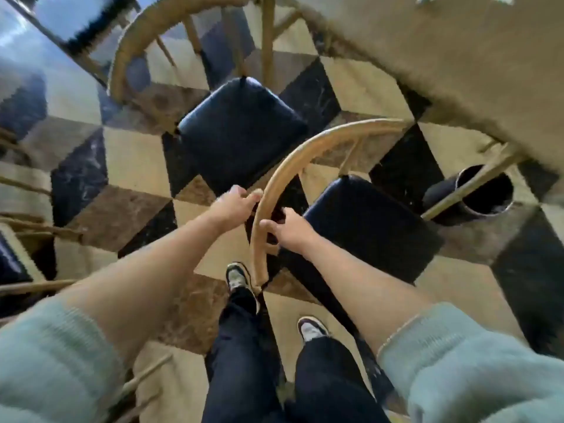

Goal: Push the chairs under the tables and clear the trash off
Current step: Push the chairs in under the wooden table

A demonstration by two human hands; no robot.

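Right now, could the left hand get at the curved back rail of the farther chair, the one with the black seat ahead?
Probably yes. The left hand sits on the outer side of the near chair's back rail, and only open floor and the black seat lie toward the farther chair's rail, though it looks like a stretch.

This looks like a café or restaurant dining room. The floor is laid in a bold pattern of cream, brown and black marble-like tiles that read as stacked cubes. Several matching chairs with curved wooden backs and black padded seats stand about: one in the middle, one nearer on the right, and parts of others at the left edge. A tan table fills the far right, with a round black bin on the floor beside it.
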